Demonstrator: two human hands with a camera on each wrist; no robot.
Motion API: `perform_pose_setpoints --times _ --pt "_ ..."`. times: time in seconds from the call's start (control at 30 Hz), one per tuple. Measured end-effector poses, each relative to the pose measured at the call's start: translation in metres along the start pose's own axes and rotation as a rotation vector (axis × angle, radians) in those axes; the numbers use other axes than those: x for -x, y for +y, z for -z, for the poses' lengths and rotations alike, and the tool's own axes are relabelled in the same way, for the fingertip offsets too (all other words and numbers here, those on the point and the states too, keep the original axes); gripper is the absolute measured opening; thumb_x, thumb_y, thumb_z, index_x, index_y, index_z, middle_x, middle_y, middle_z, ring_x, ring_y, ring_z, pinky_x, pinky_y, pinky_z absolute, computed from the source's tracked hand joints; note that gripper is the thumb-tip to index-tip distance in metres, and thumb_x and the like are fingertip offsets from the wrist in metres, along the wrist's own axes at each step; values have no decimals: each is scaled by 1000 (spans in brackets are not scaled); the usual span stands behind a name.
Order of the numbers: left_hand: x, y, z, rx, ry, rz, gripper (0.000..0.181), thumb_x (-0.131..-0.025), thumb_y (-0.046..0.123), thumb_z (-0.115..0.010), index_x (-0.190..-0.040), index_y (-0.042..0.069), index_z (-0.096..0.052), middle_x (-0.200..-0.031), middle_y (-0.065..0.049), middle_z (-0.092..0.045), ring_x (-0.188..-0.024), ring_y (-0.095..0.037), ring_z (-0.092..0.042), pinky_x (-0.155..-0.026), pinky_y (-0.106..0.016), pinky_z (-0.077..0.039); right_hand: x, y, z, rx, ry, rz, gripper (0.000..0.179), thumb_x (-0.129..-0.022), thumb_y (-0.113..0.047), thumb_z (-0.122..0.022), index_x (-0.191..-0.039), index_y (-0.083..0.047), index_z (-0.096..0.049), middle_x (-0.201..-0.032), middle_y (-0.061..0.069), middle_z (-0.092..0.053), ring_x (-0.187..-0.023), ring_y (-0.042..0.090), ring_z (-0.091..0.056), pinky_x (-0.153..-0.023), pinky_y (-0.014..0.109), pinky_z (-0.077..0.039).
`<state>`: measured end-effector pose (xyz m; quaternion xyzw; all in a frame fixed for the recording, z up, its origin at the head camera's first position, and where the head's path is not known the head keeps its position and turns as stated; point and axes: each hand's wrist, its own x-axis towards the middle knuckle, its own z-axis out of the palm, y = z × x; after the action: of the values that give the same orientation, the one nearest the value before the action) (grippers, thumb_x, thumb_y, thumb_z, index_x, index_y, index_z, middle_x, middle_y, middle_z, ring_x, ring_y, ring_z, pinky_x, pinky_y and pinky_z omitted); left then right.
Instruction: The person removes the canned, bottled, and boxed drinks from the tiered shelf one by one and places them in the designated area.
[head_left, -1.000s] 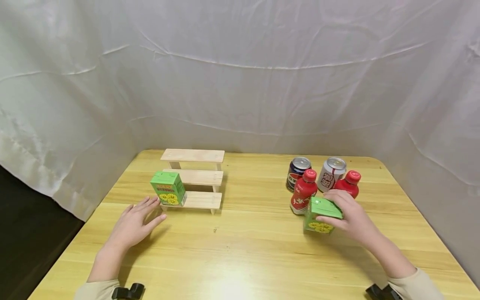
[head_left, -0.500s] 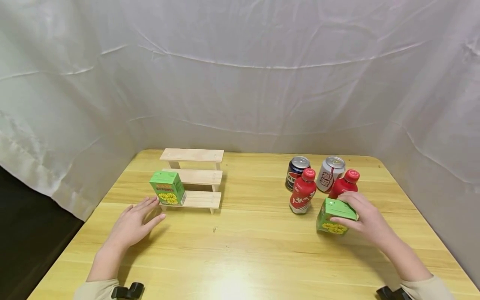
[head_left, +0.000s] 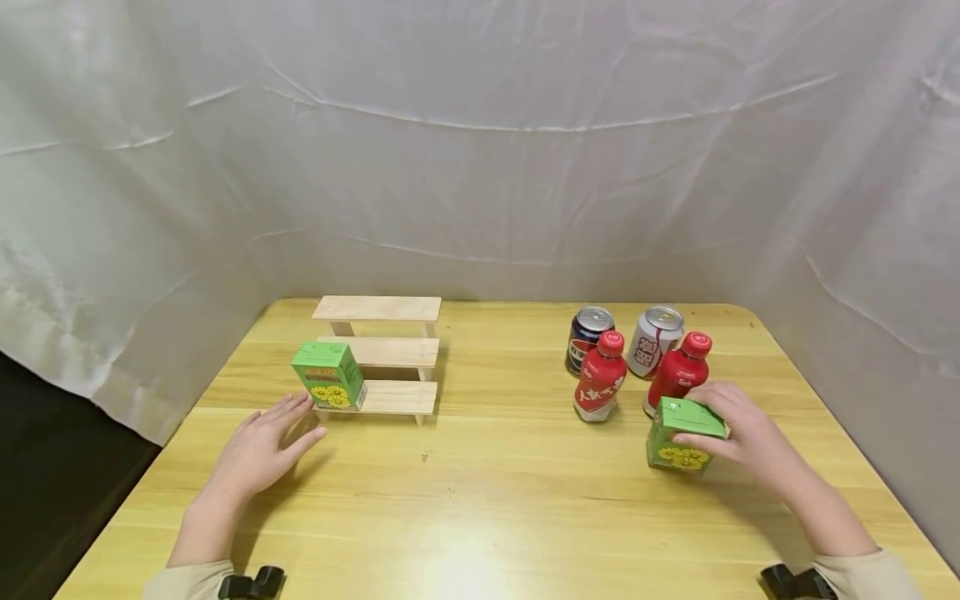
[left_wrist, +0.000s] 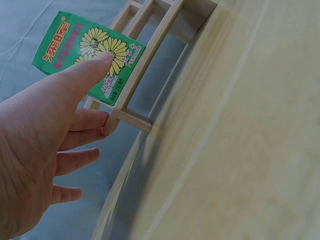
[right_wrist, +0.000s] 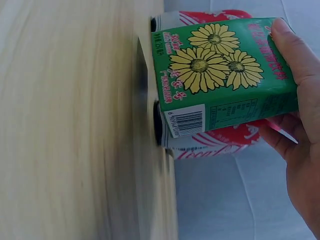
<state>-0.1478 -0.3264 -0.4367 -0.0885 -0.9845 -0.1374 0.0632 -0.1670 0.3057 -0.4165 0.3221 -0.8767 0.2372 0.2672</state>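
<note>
My right hand (head_left: pixel 742 429) grips a green drink carton (head_left: pixel 682 450) with yellow flowers, thumb on its front and fingers behind. In the right wrist view the carton (right_wrist: pixel 220 65) has its base close to the tabletop; whether it touches I cannot tell. Just behind it stands a red bottle (head_left: pixel 678 375). A matching green carton (head_left: pixel 328 377) stands at the left end of the lowest step of a three-step wooden rack (head_left: pixel 397 398). Beside that carton my left hand (head_left: pixel 258 450) has its fingers extended, the fingertips by the rack's lower left corner.
Another red bottle (head_left: pixel 600 379) stands left of the held carton. Behind the bottles are a dark can (head_left: pixel 587 342) and a white can (head_left: pixel 654 343). The wooden table (head_left: pixel 480 492) is bordered by a pale hanging cloth (head_left: pixel 495 167) at the back and sides.
My right hand has moved to the right with the carton, from in front of the left bottle to in front of the right one. The left hand stays by the rack.
</note>
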Motion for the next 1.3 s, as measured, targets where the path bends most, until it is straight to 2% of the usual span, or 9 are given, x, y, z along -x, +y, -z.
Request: perform_pose_setpoints --times 0.17,0.5,0.97,1.13,1.3 --pt "1 -1 -1 -1 7 -3 69 -96 54 -51 -143 4 -48 -151 -18 -43 -139 -43 -39 -111 -69 -25 2 5 1 15 -29 13 54 -53 -10 -90 -101 -8 -67 -101 -2 -65 -106 2 -48 -96 2 -31" --pt "2 1 1 -9 8 -1 69 -96 54 -52 -142 2 -48 -150 -19 -45 -138 -43 -41 -110 -69 -27 6 12 10 67 -78 -50 50 -57 -14 -90 -103 -12 -69 -100 -2 -66 -100 -2 -47 -83 16 -38" --pt "1 3 2 1 16 -3 68 -96 53 -53 -141 2 -50 -149 -20 -45 -137 -43 -41 -110 -69 -27 9 17 21 78 -67 -16 54 -55 -11 -90 -106 -10 -72 -98 -1 -66 -101 -3 -44 -79 18 -39" --pt "1 2 2 5 5 -1 68 -96 53 -52 -141 2 -49 -149 -21 -44 -138 -43 -40 -110 -69 -26 9 15 24 96 -71 -56 54 -55 -14 -91 -106 -11 -71 -101 1 -65 -101 -3 -44 -82 19 -38" --pt "1 3 2 11 2 2 68 -96 53 -51 -141 2 -49 -150 -21 -44 -138 -44 -40 -110 -69 -26 8 10 27 120 -52 -104 59 -53 -20 -93 -108 -12 -71 -104 1 -64 -101 0 -46 -87 8 -34"
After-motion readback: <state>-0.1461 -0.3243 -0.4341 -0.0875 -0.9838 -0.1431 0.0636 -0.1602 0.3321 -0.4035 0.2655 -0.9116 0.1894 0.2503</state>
